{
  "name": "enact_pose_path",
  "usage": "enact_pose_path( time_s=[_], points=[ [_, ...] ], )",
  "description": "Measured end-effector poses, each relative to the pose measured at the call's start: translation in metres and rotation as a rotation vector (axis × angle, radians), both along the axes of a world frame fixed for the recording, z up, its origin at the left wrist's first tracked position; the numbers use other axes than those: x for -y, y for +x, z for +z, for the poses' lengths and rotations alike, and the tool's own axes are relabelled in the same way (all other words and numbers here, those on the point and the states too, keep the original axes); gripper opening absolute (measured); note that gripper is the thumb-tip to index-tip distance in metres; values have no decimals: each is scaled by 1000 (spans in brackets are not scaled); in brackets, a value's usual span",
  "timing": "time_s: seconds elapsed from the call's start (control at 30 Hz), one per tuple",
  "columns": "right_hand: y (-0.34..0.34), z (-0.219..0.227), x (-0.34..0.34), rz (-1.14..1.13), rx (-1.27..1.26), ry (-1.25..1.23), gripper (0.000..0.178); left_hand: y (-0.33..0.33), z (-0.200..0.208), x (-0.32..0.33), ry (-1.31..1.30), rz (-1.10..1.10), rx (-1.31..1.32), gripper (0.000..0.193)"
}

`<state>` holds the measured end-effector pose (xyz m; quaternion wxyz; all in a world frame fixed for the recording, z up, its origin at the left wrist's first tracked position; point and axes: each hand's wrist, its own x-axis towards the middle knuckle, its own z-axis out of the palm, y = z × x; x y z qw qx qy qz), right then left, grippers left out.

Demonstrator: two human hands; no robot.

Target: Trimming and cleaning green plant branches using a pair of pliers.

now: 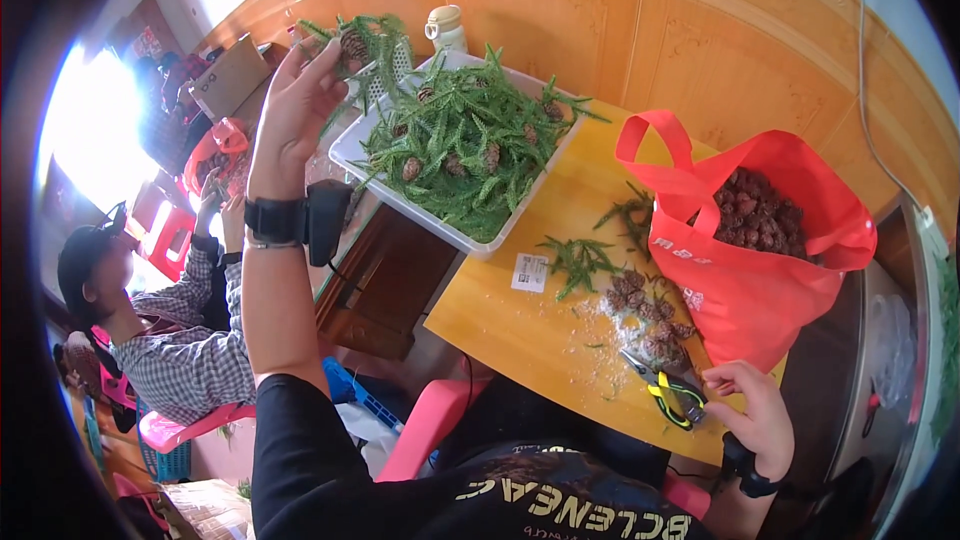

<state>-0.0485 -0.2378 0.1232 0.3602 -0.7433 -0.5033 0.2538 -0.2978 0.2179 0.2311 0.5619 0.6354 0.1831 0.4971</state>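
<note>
My left hand (305,100) is raised at the upper left, its fingers pinched on a green artificial pine sprig with a brown pine cone (354,44). The sprig hangs beside the rim of a white plastic tub (478,245) heaped with similar green sprigs (465,130) and cones. At the lower right, my right hand (752,408) is apart-fingered at the table edge. Its thumb is close to the handles of yellow-and-black pliers (664,395); whether it touches them I cannot tell. Several loose pine cones (655,310) lie just beyond the pliers, among white flakes.
A red cloth bag (740,290) full of cones stands on the yellow table (490,305). Green sprigs (578,265) and a white label (530,272) lie nearby. A cream bottle (446,28) is behind the tub. Another person (185,340) sits at the left, hands by a red bag (215,155).
</note>
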Motion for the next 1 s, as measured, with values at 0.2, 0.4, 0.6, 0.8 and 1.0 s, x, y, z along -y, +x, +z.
enact_pose_path(
  time_s=[0.2,0.4,0.6,0.8,1.0],
  points=[
    [0,-2,0,32,26,-30,34,40,1,-10,-22,-139,-137,25],
    [-4,-4,2,45,63,-56,32,107,-15,-14,100,-73,-458,25],
    [-2,-9,10,35,50,-56,32,144,-31,-8,229,-29,-615,22],
    [-2,-8,11,45,36,-69,33,170,-38,-16,257,-18,-674,23],
    [-3,-6,10,54,3,-84,31,186,-64,-46,549,187,-864,25]
  ],
)
